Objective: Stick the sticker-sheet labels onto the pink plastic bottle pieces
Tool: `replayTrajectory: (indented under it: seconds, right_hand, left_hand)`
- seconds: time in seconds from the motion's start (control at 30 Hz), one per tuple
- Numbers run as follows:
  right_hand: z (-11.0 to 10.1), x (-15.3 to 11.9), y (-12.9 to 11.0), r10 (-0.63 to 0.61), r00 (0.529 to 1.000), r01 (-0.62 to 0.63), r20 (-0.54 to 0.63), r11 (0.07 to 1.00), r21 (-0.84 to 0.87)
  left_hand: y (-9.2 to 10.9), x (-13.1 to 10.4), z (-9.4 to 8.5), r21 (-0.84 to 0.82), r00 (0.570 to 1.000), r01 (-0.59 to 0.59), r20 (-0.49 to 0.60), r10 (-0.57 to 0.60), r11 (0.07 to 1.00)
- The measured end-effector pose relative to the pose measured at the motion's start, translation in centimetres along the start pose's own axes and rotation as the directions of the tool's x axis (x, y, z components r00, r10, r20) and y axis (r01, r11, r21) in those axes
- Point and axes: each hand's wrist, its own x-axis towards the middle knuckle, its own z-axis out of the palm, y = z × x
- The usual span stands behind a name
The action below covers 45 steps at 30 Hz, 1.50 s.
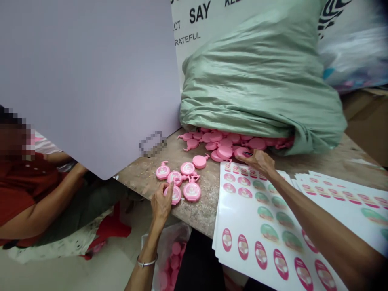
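Note:
My left hand (162, 201) is closed at the table's front edge, thumb and fingers on a flat round pink plastic case (175, 195) bearing a printed sticker. Other stickered cases lie right beside it, among them one (192, 191) to its right; several have a small spout shaped like a pump head. A plain pink case (199, 162) rests just behind them. My right hand (260, 162) pinches a thin dark tool (247, 153), its exact kind unclear, over the pile of pink cases (224, 152). Its fingertips are near or touching one case; which is hard to tell.
Sticker sheets (242, 214) lie stacked under my right forearm, with more sheets (342, 194) at the right. A green sack (260, 81) spills cases onto the table (203, 210). Below hangs a plastic bag (174, 262) of pink pieces. A panel (91, 81) separates a seated person (33, 194).

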Motion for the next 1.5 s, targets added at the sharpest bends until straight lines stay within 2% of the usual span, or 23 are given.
replayTrajectory:
  seconds: [0.1,0.17,0.23,0.3,0.37,0.43,0.47,0.5,0.53,0.6,0.63,0.67,0.7,0.77,0.83,0.87,0.9,1.0,1.1,1.2,1.27,1.33,1.5]
  right_hand:
    - [-0.8,-1.2,0.0,-0.030,0.997,0.034,-0.069,0.998,0.048]
    - [-1.3,-2.9,0.2,-0.080,0.988,0.092,-0.131,0.992,0.091]
    - [-1.9,-5.4,0.6,-0.187,0.965,0.214,-0.181,0.967,0.138]
    - [-2.5,-8.7,0.9,-0.364,0.910,0.398,-0.199,0.902,0.170]
    - [-3.0,-12.2,1.0,-0.573,0.801,0.597,-0.172,0.781,0.181]
    - [-3.6,-15.6,0.9,-0.733,0.672,0.737,-0.103,0.650,0.183]
    - [-4.0,-17.1,0.8,-0.785,0.616,0.780,-0.061,0.597,0.189]
    - [-4.3,-18.4,0.7,-0.820,0.572,0.806,-0.020,0.558,0.199]
    - [-4.7,-19.5,0.6,-0.842,0.539,0.821,0.016,0.530,0.212]
    - [-5.3,-21.1,0.6,-0.863,0.501,0.831,0.067,0.501,0.240]
    - [-5.5,-21.7,0.6,-0.866,0.492,0.830,0.083,0.496,0.253]
    - [-5.6,-22.2,0.8,-0.866,0.492,0.828,0.087,0.496,0.262]
    - [-5.5,-22.6,1.2,-0.865,0.496,0.827,0.071,0.496,0.265]
    - [-4.8,-23.2,2.3,-0.850,0.527,0.822,-0.008,0.507,0.258]
    - [-3.4,-23.2,4.0,-0.811,0.573,0.808,-0.114,0.536,0.245]
    - [-2.6,-22.8,5.0,-0.771,0.616,0.781,-0.163,0.570,0.256]
    - [-1.7,-22.2,5.9,-0.716,0.682,0.723,-0.151,0.627,0.291]
    - [0.4,-20.3,8.1,-0.535,0.821,0.565,-0.198,0.713,0.416]
    - [0.7,-19.8,8.9,-0.390,0.902,0.429,-0.185,0.764,0.482]
    - [-0.8,-20.8,8.5,-0.297,0.941,0.338,-0.162,0.807,0.485]
    - [-2.0,-21.1,7.9,-0.249,0.947,0.317,-0.201,0.813,0.489]
    - [-2.8,-20.5,7.3,-0.254,0.951,0.309,-0.178,0.820,0.482]
    - [-2.0,-17.2,6.6,-0.225,0.951,0.294,-0.211,0.870,0.397]
  left_hand:
    - [-0.2,-0.1,0.4,0.024,0.993,-0.087,-0.082,0.089,0.996]
    - [-0.1,-0.2,0.2,0.037,0.964,-0.193,-0.179,0.196,0.981]
    - [0.6,-0.5,-0.4,0.045,0.922,-0.261,-0.285,0.263,0.964]
    - [1.9,-1.1,-1.1,-0.018,0.909,-0.268,-0.335,0.247,0.963]
    - [3.8,-2.2,-1.4,-0.199,0.959,-0.210,-0.232,0.163,0.957]
    - [5.9,-3.6,-1.0,-0.439,0.993,-0.061,0.063,0.098,0.897]
    - [6.9,-4.3,-0.6,-0.532,0.963,0.055,0.252,0.096,0.845]
    - [7.8,-5.2,-0.1,-0.592,0.892,0.182,0.436,0.121,0.785]
    - [8.6,-6.0,0.4,-0.616,0.791,0.304,0.588,0.168,0.727]
    - [9.8,-7.6,1.3,-0.598,0.591,0.487,0.762,0.264,0.637]
    - [10.2,-8.4,1.6,-0.583,0.519,0.539,0.798,0.306,0.607]
    - [10.4,-9.1,1.7,-0.572,0.471,0.579,0.816,0.334,0.581]
    - [10.5,-9.8,1.9,-0.563,0.448,0.610,0.825,0.344,0.558]
    - [10.3,-10.9,2.1,-0.541,0.434,0.681,0.841,0.323,0.493]
    - [10.1,-11.7,2.6,-0.545,0.471,0.740,0.838,0.275,0.395]
    - [10.0,-12.0,2.9,-0.555,0.493,0.754,0.832,0.255,0.352]
    - [9.9,-12.0,3.3,-0.571,0.519,0.754,0.821,0.238,0.325]
    - [10.2,-11.8,4.2,-0.619,0.590,0.716,0.784,0.194,0.325]
    - [10.8,-11.2,4.6,-0.645,0.623,0.704,0.762,0.176,0.299]
    - [11.6,-11.0,4.6,-0.670,0.651,0.697,0.741,0.168,0.255]
    - [12.1,-10.7,4.6,-0.674,0.663,0.690,0.735,0.142,0.262]
    - [12.6,-10.3,4.8,-0.671,0.667,0.699,0.737,0.112,0.250]
    - [13.5,-9.2,5.9,-0.662,0.665,0.722,0.745,0.064,0.204]
